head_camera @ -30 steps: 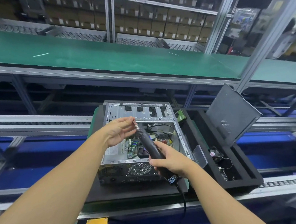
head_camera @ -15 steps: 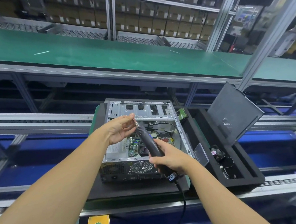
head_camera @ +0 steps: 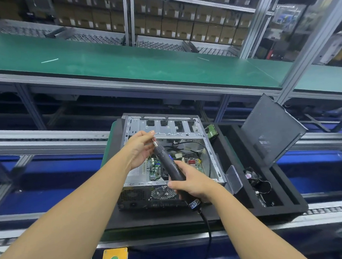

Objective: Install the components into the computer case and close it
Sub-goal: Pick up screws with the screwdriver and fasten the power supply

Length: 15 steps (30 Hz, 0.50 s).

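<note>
A: Over the open computer case (head_camera: 166,129), about mid-length: right hand (head_camera: 191,185), grip clenched round the electric screwdriver (head_camera: 169,166), cord hanging past the near end of the case. Left?

B: Left hand (head_camera: 139,149) up at the bit (head_camera: 154,142), fingertips pinched on the tip. Screw in there? Too small to tell.

A: Case itself?

B: Flat on its side on the worktop (head_camera: 161,217), open face up, motherboard (head_camera: 154,168) showing inside. Side panel (head_camera: 272,129) off, propped right of the case in the foam tray (head_camera: 287,206). So not closed yet.

A: Step, best guess?

B: Probably loading or seating something on the tip before driving. Judgement only.

A: Doing it well?

B: Pinch right at the tip, no trigger while fingers on the bit. Hold the tool steady with the right. Then clear the left away, come down square onto the hole inside the case, light push, stop at snug. Watch the black cable (head_camera: 207,155) looping inside the case, right side. Easy to snag.
</note>
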### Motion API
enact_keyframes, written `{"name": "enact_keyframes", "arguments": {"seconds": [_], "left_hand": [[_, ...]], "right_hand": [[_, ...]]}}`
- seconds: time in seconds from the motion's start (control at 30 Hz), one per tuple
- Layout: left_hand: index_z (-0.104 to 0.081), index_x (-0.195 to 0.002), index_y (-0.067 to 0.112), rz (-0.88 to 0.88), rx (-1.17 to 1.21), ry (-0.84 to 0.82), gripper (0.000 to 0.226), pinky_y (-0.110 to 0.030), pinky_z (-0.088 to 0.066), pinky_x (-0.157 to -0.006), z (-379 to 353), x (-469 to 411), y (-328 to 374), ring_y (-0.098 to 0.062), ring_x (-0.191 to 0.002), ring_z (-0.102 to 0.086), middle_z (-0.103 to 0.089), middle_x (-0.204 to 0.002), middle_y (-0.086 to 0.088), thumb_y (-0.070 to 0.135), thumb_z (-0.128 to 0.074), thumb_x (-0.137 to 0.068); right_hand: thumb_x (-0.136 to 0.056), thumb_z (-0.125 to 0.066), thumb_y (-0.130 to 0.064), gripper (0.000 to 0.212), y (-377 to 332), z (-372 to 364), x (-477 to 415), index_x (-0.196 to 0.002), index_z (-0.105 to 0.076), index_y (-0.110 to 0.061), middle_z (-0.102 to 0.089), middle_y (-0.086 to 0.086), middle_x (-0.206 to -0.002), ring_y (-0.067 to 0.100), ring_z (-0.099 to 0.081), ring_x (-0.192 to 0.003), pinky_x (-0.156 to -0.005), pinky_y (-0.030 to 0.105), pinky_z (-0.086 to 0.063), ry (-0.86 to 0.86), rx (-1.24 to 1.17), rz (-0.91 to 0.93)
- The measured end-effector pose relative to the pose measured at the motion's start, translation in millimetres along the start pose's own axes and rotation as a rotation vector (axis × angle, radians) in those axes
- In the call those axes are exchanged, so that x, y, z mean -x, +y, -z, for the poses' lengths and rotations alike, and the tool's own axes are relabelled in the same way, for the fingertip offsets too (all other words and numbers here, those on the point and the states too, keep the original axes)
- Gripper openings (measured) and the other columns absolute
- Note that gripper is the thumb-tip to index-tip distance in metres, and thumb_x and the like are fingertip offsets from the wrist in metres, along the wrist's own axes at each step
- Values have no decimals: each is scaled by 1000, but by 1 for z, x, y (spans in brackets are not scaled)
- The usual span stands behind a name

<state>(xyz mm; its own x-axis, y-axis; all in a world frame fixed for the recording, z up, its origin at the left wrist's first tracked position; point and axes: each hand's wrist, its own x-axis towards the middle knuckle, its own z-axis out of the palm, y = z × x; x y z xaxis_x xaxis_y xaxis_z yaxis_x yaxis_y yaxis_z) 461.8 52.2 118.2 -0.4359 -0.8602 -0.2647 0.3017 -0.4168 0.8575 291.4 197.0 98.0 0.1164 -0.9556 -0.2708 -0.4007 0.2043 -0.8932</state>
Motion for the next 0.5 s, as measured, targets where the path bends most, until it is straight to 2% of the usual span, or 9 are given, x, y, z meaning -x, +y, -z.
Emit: {"name": "enact_keyframes", "arguments": {"seconds": [0.07,0.17,0.27,0.33,0.4,0.5], "left_hand": [[-49,-76,15,-45,8,12,25,-30,-53,-62,0,0,-3,-17,-70,-62,-62,-79,-4,21,-63,-95],[-56,-86,12,-89,54,-7,19,-31,-55,-69,-2,0,-9,-16,-74,-68,-66,-83,-4,28,-62,-95],[-58,-108,7,-25,243,-33,32,-34,-54,-85,-2,0,-12,-21,-91,-70,-71,-95,-8,37,-54,-99],[-57,-121,4,11,354,-51,38,-37,-51,-91,0,2,-11,-25,-96,-69,-72,-102,-12,35,-47,-101],[-60,-121,5,-2,359,-51,34,-36,-51,-91,-1,4,-11,-23,-92,-70,-72,-100,-10,28,-46,-101],[-64,-112,6,-50,311,-26,23,-32,-53,-83,-5,4,-13,-18,-85,-70,-71,-93,-6,20,-50,-102]], "right_hand": [[-79,-79,-38,60,0,-1,-1,-131,-48,-37,-69,-5,-98,13,-67,-73,-69,37,-60,-3,-31,7],[-84,-79,-31,54,1,0,-1,-128,-49,-36,-68,-6,-94,11,-66,-73,-71,37,-60,7,-68,33],[-81,-81,-30,64,0,0,-1,-134,-46,-37,-68,-3,-96,12,-66,-74,-71,37,-59,37,-111,26],[-78,-82,-32,69,-1,0,-1,-135,-44,-40,-68,-2,-97,11,-66,-74,-71,36,-58,47,-122,22],[-77,-83,-32,68,0,0,-1,-134,-46,-38,-67,-2,-97,12,-65,-74,-72,36,-58,45,-112,35],[-80,-81,-28,62,1,-1,0,-132,-49,-39,-67,-6,-93,11,-66,-74,-70,34,-58,31,-99,47]]}}
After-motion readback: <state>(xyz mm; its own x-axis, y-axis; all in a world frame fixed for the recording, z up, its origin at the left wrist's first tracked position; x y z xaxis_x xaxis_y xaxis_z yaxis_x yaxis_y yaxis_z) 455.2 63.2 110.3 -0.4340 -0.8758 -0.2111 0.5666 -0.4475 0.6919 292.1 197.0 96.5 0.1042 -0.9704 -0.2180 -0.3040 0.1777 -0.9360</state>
